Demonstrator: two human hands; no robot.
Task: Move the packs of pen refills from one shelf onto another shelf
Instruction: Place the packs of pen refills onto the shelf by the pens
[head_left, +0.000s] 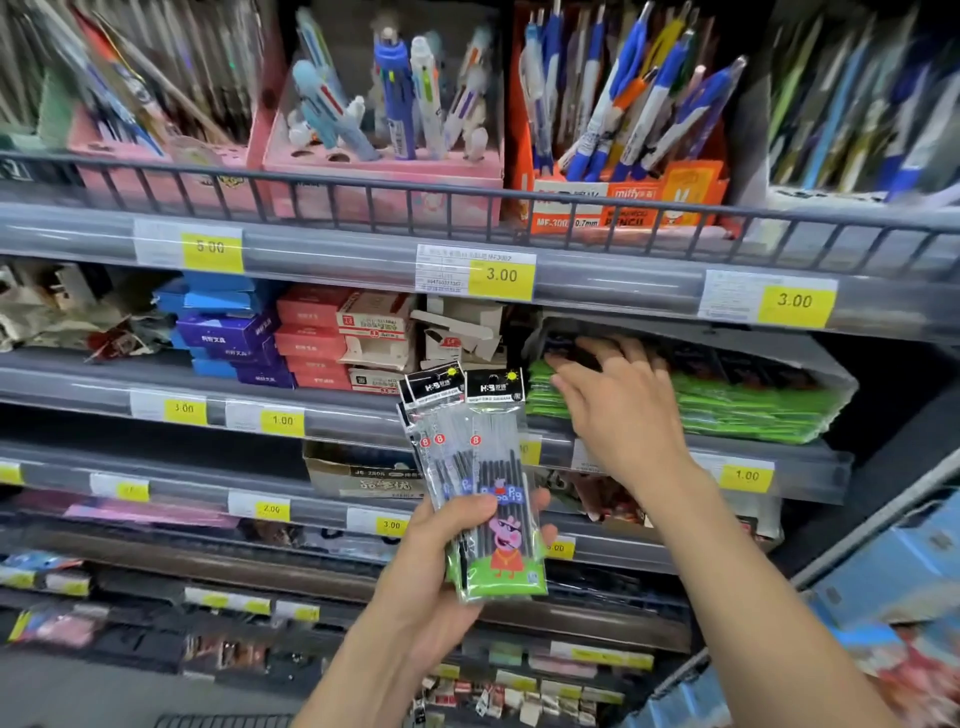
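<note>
Everywhere, tiered grey shop shelves (363, 400)

Left hand (441, 551) holds refill packs (488, 499) before the shelf (363, 415); right hand (618, 405) rests on stacked packs (753, 405) lying on it.

Upright refill packs (488, 499); green stack (737, 410) flat on shelf (779, 457).

Grey shop shelves (363, 260) with yellow price tags (501, 275) hold pen boxes (384, 176).
</note>
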